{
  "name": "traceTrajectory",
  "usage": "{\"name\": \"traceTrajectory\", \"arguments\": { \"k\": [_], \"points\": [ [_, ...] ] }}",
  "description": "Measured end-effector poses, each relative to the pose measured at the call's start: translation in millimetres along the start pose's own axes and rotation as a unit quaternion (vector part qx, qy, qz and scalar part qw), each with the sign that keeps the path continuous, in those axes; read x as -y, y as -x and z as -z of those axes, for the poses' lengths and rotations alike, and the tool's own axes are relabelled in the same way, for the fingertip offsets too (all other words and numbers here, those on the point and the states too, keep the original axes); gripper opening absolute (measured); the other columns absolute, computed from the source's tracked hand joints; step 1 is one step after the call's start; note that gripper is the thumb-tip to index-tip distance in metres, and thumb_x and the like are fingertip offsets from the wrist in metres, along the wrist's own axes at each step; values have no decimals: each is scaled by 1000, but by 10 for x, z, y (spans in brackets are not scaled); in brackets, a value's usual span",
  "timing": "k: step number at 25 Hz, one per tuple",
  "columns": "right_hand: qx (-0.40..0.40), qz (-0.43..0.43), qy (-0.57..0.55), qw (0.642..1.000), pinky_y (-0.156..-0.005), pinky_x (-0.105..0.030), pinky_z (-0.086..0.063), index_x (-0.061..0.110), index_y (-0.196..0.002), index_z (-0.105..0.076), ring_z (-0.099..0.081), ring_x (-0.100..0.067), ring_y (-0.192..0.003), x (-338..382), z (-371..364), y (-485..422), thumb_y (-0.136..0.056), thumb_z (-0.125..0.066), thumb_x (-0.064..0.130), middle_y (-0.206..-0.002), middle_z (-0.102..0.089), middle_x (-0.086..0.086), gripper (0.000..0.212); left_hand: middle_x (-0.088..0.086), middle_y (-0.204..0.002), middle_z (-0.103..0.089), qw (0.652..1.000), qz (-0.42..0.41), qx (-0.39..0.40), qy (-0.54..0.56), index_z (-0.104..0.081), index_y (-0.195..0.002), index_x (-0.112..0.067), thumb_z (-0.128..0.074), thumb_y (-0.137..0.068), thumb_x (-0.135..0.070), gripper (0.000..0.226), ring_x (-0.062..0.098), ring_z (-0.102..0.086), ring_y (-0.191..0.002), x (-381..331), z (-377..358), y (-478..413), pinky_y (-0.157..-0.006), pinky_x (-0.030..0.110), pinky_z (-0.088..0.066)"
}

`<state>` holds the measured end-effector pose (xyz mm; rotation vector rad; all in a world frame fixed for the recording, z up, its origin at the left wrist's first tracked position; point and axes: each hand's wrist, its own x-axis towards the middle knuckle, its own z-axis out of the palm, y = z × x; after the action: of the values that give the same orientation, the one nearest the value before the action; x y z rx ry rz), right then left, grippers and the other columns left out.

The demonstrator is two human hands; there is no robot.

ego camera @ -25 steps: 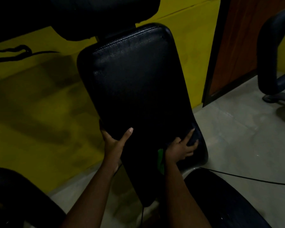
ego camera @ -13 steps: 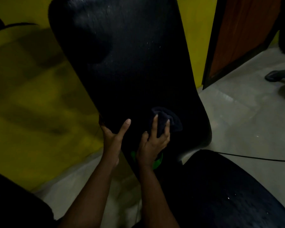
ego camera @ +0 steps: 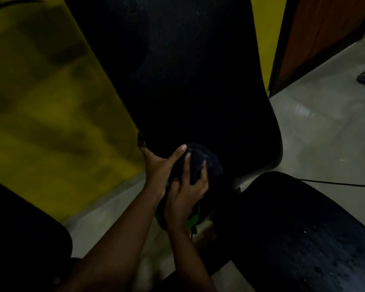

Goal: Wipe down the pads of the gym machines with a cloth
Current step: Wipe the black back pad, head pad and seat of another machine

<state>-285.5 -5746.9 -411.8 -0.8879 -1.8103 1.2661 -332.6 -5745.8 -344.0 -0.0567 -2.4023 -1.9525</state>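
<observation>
Yellow-painted wall and pale grey concrete floor form the dim background, with a reddish-brown wooden door panel at upper right. Dominating the centre is the tall black padded backrest of a gym machine, upright and slightly tilted; its surface shows faint pale specks, but the lighting is too low to tell which parts are already clean. Below right lies a second black padded seat, dotted with small droplets or specks, apparently not yet wiped. A thin black cable runs across the floor beyond that seat.

At the lower end of the backrest the two hands work close together. The left hand grips the left edge of the pad, thumb stretched across the front face, steadying it. The right hand is clenched around a bunched dark cloth, which it presses against the bottom part of the backrest. A bright green object shows beneath the right wrist; what it is cannot be told.

Judged from this arrangement, wiping is in progress on the lowest portion of the backrest. The seat and any other pads of the gym machines appear still to be done, so the task seems far from complete.
</observation>
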Motion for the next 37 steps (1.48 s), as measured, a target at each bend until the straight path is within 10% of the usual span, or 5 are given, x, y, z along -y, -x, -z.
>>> {"name": "traceTrajectory", "arguments": {
  "k": [7,11,19,29,37],
  "points": [
    [-15,-201,-96,975,-111,-41,-29,32,-140,-25,-22,-20,-136,-959,67,25,-87,-33,11,-152,-15,-12,57,-1,-140,-36,1000,-10,-2,-29,-17,-145,-13,-82,-64,-3,104,6,-39,-124,207,-38,129,-94,10,-44],
    [-4,-231,-106,967,-102,-21,-24,29,-139,-11,-25,-32,-137,-965,158,-78,-96,-33,-3,-152,-12,-18,58,-5,-132,-39,999,10,5,-33,-21,-143,-12,-81,-64,0,101,3,-41,-117,238,-52,179,-77,-3,-41],
    [22,159,49,986,-111,-25,-3,28,-143,-25,-12,-24,-138,-248,317,-1504,-81,-38,17,-153,-15,-17,65,-1,-142,-36,999,21,-1,-38,-22,-142,-17,-82,-64,-3,99,10,-40,-127,266,-54,177,-94,17,-40],
    [-49,-223,-55,972,-113,-24,-13,22,-148,-8,-12,-32,-142,-1426,412,-1348,-95,-36,1,-153,2,-21,63,-11,-120,-46,1000,26,2,-11,-27,-137,-17,-77,-68,2,88,5,-50,-107,309,-65,179,-75,6,-47],
    [11,-100,-23,995,-107,-18,-16,31,-142,-17,-11,-20,-140,-1152,221,-726,-93,-38,4,-155,-3,-16,60,-4,-131,-43,999,38,23,-12,-22,-142,-19,-76,-70,0,92,9,-47,-116,306,-15,181,-74,6,-49]
  ]
}}
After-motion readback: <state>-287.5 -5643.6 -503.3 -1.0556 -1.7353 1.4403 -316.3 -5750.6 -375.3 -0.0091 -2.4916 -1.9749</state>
